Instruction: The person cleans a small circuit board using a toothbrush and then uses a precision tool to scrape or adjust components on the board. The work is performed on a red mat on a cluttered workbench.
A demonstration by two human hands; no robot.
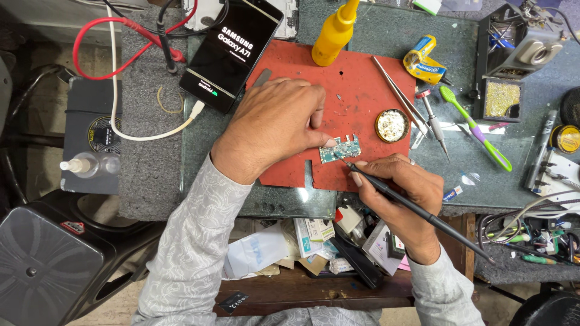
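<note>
We see the smartphone (232,51) at upper centre-left already lit and cabled; work on the small circuit board (340,148) at mid-frame looks unfinished. Our left hand (275,124) pins it on the red mat (356,78), our right hand (399,193) grips a soldering iron (417,208) there. The tip's contact is too small to judge

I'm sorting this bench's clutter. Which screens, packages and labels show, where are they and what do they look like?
Phone: top centre-left, black slab, lit dark screen with white lettering, white cable plugged in.
Small boxes: shelf under the bench edge, white and teal cartons.
Yellow tape roll: upper right, blue label.
Yellow bottle: top of the red mat, unlabelled.
</note>
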